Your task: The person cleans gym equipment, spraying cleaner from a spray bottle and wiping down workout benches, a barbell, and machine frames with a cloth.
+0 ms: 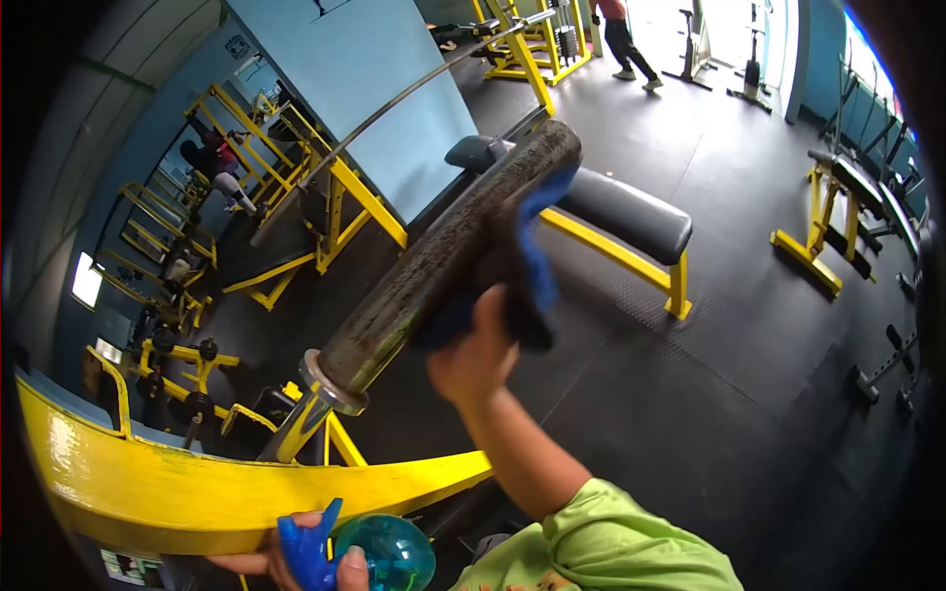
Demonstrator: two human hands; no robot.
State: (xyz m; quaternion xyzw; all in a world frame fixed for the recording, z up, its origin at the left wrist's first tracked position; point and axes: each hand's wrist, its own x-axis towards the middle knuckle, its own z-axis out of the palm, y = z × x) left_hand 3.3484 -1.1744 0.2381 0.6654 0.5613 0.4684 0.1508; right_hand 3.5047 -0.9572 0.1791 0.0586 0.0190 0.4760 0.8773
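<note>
My right hand [475, 362] is closed on a blue and dark cloth [540, 261], which lies against the side of a thick, worn barbell sleeve [448, 251]. The cloth and hand are slightly blurred. A metal collar [335, 384] rings the sleeve's near end, and the bar rests by the yellow metal frame [227, 497]. At the bottom, my left hand [271, 563] is wrapped round a spray bottle [394, 554] with a blue trigger head and a clear teal body. That hand is just below the yellow frame, and part of it is hidden behind the trigger head.
A black padded bench [621, 212] with yellow legs stands beyond the sleeve. More yellow gym equipment [340, 202] is at the left, before a mirror. Another bench [838, 217] is at the right. A person [623, 39] stands far back on the black floor [680, 414].
</note>
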